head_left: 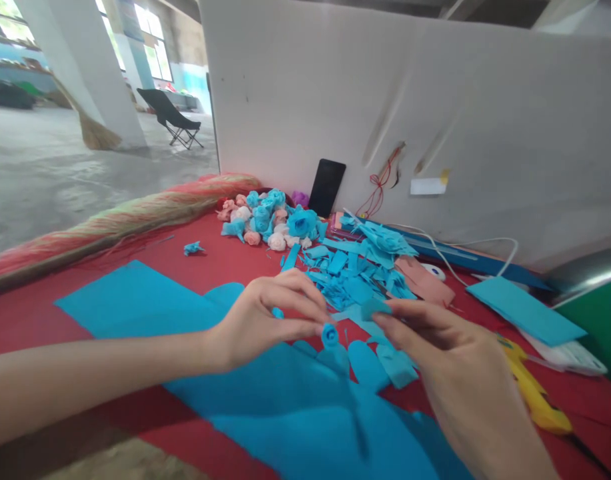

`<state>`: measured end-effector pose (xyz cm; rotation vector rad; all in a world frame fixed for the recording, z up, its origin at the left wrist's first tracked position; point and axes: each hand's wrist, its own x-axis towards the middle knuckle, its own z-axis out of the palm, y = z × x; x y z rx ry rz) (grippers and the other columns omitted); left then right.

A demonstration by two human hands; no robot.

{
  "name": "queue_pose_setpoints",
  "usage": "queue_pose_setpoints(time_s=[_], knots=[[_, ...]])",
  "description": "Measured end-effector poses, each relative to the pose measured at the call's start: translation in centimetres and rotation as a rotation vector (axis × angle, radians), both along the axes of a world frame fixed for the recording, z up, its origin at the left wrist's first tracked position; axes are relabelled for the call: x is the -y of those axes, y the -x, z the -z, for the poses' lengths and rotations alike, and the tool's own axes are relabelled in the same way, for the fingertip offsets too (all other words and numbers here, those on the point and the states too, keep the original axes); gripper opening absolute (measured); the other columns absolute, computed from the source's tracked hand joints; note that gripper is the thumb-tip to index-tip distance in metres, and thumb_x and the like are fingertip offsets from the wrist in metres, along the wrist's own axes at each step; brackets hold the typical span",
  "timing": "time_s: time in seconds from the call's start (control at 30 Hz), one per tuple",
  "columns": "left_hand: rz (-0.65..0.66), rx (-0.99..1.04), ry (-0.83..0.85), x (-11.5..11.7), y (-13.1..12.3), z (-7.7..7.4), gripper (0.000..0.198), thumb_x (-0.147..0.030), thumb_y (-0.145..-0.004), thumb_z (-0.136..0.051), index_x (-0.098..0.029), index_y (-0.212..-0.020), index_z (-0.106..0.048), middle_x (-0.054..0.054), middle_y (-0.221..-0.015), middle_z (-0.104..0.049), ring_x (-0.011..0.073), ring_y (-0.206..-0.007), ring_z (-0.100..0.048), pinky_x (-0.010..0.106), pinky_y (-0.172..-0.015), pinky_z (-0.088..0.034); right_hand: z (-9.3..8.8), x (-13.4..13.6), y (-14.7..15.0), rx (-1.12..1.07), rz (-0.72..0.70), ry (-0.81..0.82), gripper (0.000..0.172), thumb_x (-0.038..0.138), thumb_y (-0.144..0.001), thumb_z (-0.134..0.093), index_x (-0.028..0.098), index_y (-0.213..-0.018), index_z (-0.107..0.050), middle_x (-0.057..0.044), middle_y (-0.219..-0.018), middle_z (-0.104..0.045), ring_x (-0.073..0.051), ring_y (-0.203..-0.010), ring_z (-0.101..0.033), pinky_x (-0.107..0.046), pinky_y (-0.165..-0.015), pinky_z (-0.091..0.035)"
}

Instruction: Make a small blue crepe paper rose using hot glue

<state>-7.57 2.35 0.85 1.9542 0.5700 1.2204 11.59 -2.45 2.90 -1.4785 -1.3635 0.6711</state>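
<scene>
My left hand (280, 310) pinches a small rolled blue paper flower bud (330, 335) between thumb and fingers, its spiral end turned toward me. Close by on the right, my right hand (445, 360) grips a small blue paper piece (375, 308) at its edge with the fingertips. The bud and the piece are apart. Beneath both hands lies a large blue paper sheet (285, 387). Rounded blue paper petals (368, 365) lie between the hands, and a dark blurred streak runs below the bud.
A heap of paper flowers (278, 220) stands at the back, beside blue paper scraps (345, 267). On the right are a yellow glue gun (535, 393) and a folded blue paper stack (525, 308). A black phone-like slab (327, 188) leans against the white panel (305, 87).
</scene>
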Motion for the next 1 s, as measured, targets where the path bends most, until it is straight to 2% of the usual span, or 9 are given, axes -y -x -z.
queue_pose_setpoints(time_s=[0.13,0.27,0.4,0.5,0.6,0.63,0.8,1.0], knots=[[0.135,0.066,0.091,1.4,-2.0,-1.4,0.009,-0.009,-0.066,-0.068,-0.017,-0.067,-0.071,0.002,-0.069,-0.067,0.0130,-0.073,-0.057,0.026,-0.074,-0.048,-1.5,1.6,-0.5,-0.164,0.095,-0.058,0.018,0.035,-0.053,-0.076,0.025,-0.066,-0.068,0.001,-0.062,-0.066,-0.013,-0.051,-0.062,-0.010,-0.041,-0.049],[0.239,0.135,0.195,1.9,-4.1,-2.3,0.011,-0.006,-0.068,-0.065,-0.015,-0.067,-0.072,0.002,-0.066,-0.067,0.0122,-0.071,-0.058,0.024,-0.071,-0.048,-2.3,2.8,-0.2,-0.141,0.134,-0.183,0.011,0.029,-0.056,-0.074,0.033,-0.065,-0.069,0.006,-0.061,-0.066,-0.012,-0.049,-0.062,-0.007,-0.039,-0.048],[0.246,0.136,0.208,2.0,-5.6,-2.6,0.010,-0.007,-0.066,-0.068,-0.017,-0.064,-0.071,0.001,-0.067,-0.068,0.0132,-0.074,-0.058,0.025,-0.076,-0.047,-2.4,3.2,-0.1,-0.017,0.185,-0.313,0.022,0.024,-0.061,-0.072,0.044,-0.068,-0.067,0.014,-0.064,-0.065,-0.010,-0.052,-0.063,-0.008,-0.045,-0.052],[0.240,0.160,0.198,1.9,-6.2,-2.7,0.013,-0.005,-0.062,-0.070,-0.018,-0.061,-0.070,0.000,-0.065,-0.069,0.0130,-0.072,-0.059,0.025,-0.077,-0.046,-2.4,3.1,-0.6,0.026,0.215,-0.365,0.023,0.026,-0.063,-0.070,0.047,-0.071,-0.065,0.016,-0.067,-0.065,-0.010,-0.053,-0.063,-0.009,-0.049,-0.053],[0.226,0.172,0.192,1.8,-6.4,-2.7,0.013,-0.006,-0.061,-0.071,-0.019,-0.060,-0.070,0.000,-0.062,-0.068,0.0131,-0.071,-0.059,0.025,-0.076,-0.047,-2.6,3.2,-0.9,0.040,0.179,-0.370,0.024,0.027,-0.064,-0.070,0.050,-0.072,-0.064,0.018,-0.064,-0.064,-0.008,-0.040,-0.057,-0.007,-0.036,-0.048],[0.220,0.170,0.194,1.7,-6.4,-2.7,0.013,-0.006,-0.062,-0.071,-0.019,-0.060,-0.071,0.000,-0.062,-0.068,0.0134,-0.071,-0.058,0.025,-0.075,-0.047,-2.6,3.2,-0.9,0.046,0.170,-0.376,0.024,0.027,-0.064,-0.070,0.049,-0.072,-0.064,0.018,-0.062,-0.063,-0.006,-0.034,-0.053,-0.007,-0.029,-0.043],[0.217,0.187,0.219,1.8,-6.4,-2.6,0.011,-0.010,-0.062,-0.071,-0.020,-0.060,-0.070,0.000,-0.060,-0.066,0.0146,-0.072,-0.056,0.027,-0.072,-0.047,-2.5,3.5,-0.8,0.048,0.105,-0.410,0.022,0.028,-0.067,-0.068,0.048,-0.074,-0.064,0.018,-0.068,-0.064,-0.006,-0.046,-0.059,-0.005,-0.042,-0.049],[0.222,0.242,0.204,2.0,-6.4,-2.8,0.012,-0.005,-0.062,-0.071,-0.017,-0.058,-0.068,-0.001,-0.060,-0.064,0.0121,-0.070,-0.056,0.024,-0.071,-0.046,-2.4,3.5,-0.9,0.017,0.050,-0.412,0.027,0.020,-0.069,-0.066,0.046,-0.077,-0.065,0.016,-0.070,-0.065,-0.007,-0.049,-0.060,-0.007,-0.044,-0.050]])
